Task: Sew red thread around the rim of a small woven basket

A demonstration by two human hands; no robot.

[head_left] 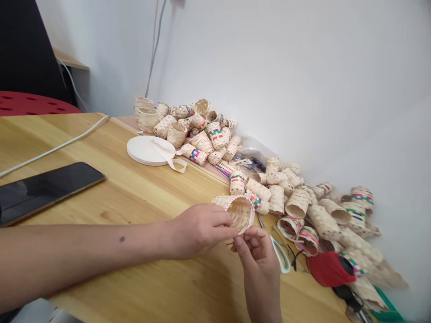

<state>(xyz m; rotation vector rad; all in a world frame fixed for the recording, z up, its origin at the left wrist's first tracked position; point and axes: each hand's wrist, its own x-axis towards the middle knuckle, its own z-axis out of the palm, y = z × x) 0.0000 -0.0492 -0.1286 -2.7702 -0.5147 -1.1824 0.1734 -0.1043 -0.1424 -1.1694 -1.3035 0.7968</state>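
Note:
A small woven straw basket (238,211) with a pink-and-white rim lies on its side between my hands, its mouth turned toward me. My left hand (198,229) reaches in from the left and its fingers close on the basket's near rim. My right hand (257,251) comes up from below and pinches the rim's lower edge with thumb and fingertips. Both hands hover just above the wooden table (134,197).
Several small woven baskets (202,130) are heaped along the wall, with more of these woven baskets (323,211) at the right. A roll of white tape (150,150), a dark phone (43,190), scissors (281,253), a red object (328,268) and a white cable (60,146) lie on the table.

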